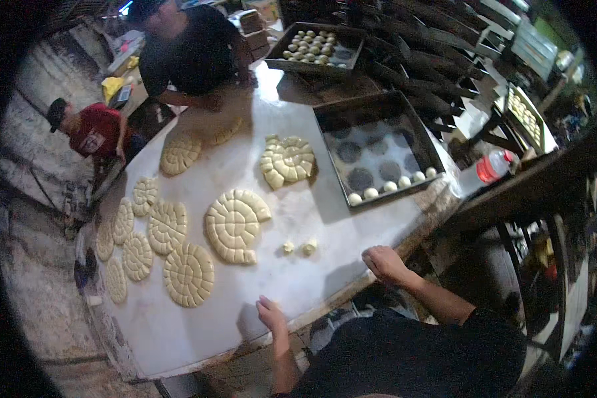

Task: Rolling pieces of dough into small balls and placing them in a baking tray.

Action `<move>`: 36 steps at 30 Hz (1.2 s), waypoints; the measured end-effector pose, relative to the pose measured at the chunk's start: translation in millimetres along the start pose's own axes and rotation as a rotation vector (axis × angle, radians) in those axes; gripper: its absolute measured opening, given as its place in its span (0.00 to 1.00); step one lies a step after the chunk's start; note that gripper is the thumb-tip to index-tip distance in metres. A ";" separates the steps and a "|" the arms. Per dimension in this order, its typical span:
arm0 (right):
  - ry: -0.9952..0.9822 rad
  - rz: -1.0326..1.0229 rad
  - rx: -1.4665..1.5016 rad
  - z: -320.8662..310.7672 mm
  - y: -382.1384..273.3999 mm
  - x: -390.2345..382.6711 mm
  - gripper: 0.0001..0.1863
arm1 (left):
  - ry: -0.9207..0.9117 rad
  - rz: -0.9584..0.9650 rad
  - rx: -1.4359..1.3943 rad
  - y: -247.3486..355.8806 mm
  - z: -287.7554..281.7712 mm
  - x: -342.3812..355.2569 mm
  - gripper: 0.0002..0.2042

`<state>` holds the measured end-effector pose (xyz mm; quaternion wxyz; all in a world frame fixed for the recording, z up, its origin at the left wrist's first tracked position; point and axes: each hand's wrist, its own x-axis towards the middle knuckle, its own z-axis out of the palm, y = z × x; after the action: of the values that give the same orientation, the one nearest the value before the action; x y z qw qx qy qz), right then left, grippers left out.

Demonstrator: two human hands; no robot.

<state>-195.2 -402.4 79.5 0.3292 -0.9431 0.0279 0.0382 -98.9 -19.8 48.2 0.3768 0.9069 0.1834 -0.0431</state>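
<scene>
My left hand (270,313) is over the near edge of the white table (232,318), its fingers curled in; whatever they may hold is hidden. Farther right, my right hand (386,264) is closed like a fist above the table's edge, and its palm does not show. Two small dough pieces (309,248) lie on the tabletop between and beyond my hands. Past them to the left sits a large flat round of dough (233,227), scored into pieces, with a gap in its right side. Another scored dough round (287,161) with a ragged outline lies farther back.
Several scored dough rounds (190,274) cover the table's left side. A dark tray (331,149) at right holds a row of dough balls; a fuller tray (318,65) stands behind. A bottle (487,171) lies right. One person (192,53) leans over the far side; another (99,129) stands beyond.
</scene>
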 end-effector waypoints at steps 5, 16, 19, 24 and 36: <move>0.008 -0.384 -0.386 11.4 62.7 86.7 0.19 | 0.343 0.566 0.684 14.0 18.4 33.4 0.19; -0.518 -0.606 -0.377 9.0 64.1 71.5 0.25 | 0.181 0.295 0.127 -6.0 76.1 -41.2 0.07; -0.259 -0.434 -0.402 22.9 69.0 133.8 0.28 | 0.341 0.296 0.408 13.0 59.1 1.3 0.07; -0.325 -0.518 -0.465 104.6 16.5 89.1 0.26 | 0.214 0.230 0.406 80.0 96.4 -32.7 0.09; -0.142 -0.450 -0.201 95.1 11.7 132.9 0.22 | 0.202 0.262 0.305 58.0 94.7 -17.6 0.09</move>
<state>-68.9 -356.0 -13.9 0.2349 -0.9486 -0.2097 0.0327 -88.4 -128.9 23.3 0.2173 0.9692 0.0921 0.0698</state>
